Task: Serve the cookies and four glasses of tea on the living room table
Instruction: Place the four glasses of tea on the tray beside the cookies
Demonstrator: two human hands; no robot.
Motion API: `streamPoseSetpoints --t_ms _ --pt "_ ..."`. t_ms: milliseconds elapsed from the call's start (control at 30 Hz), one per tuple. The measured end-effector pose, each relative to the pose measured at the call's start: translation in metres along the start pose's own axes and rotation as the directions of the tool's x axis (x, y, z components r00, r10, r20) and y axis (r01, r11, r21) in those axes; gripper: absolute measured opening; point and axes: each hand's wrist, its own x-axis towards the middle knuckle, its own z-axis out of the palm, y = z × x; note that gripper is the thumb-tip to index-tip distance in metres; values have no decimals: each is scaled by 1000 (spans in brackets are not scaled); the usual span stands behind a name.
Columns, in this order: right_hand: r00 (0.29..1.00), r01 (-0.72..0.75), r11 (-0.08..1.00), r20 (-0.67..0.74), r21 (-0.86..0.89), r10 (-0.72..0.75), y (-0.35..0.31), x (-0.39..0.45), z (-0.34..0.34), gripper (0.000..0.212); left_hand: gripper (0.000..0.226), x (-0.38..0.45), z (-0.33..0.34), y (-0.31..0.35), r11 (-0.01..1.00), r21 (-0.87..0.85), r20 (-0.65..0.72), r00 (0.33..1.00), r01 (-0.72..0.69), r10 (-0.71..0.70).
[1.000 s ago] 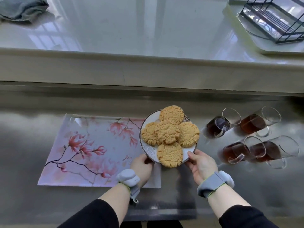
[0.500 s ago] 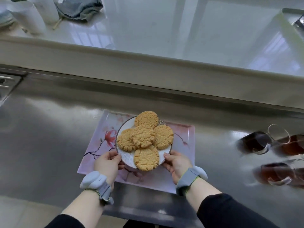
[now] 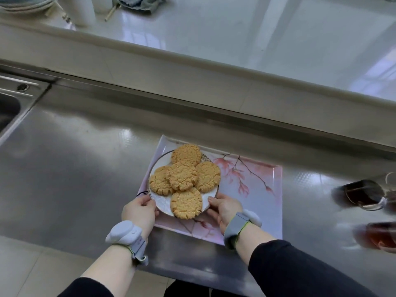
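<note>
A white plate (image 3: 162, 204) piled with several golden cookies (image 3: 184, 175) is over the left end of a pink floral tray (image 3: 257, 189) on the steel counter. My left hand (image 3: 139, 212) grips the plate's near left rim. My right hand (image 3: 225, 209) grips its near right rim. I cannot tell whether the plate touches the tray. Two blurred glasses of dark tea (image 3: 362, 195) show at the right edge, one nearer (image 3: 379, 237).
The steel counter (image 3: 75, 168) runs left to a sink (image 3: 8, 112). Behind it rises a pale ledge with a glossy white top (image 3: 214, 35) carrying stacked plates (image 3: 25, 3), a white container (image 3: 82, 9) and a grey cloth (image 3: 141, 3). Floor tiles lie below.
Both hands have carried the plate of cookies left, from beside the tea glasses to over the tray's left end. The view has swung left, pushing the glasses to the right edge.
</note>
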Motion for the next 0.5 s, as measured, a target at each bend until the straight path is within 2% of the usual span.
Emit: streamPoseSetpoints --t_ms 100,167,233,333,433,500 --pt "997 34 995 -64 -93 -40 -5 -3 0 13 23 3 1 -2 982 166 18 996 -94 93" --pt "993 69 976 -78 -208 -87 -9 -6 -1 7 10 3 1 -2 944 269 6 981 -190 196" --pt "991 80 950 -80 -302 -109 -12 -10 -2 11 8 2 2 2 914 328 -27 965 -238 260" --pt "997 21 976 -68 -217 -37 -20 -19 -8 14 25 -2 7 12 916 324 -32 965 -237 261" --pt "1000 -3 987 -20 -161 -1 -31 -30 -26 16 14 -20 27 28 896 310 87 948 -318 307" --pt "995 58 988 -67 -143 -69 -36 -36 -45 35 7 -35 48 38 870 298 191 917 -393 349"
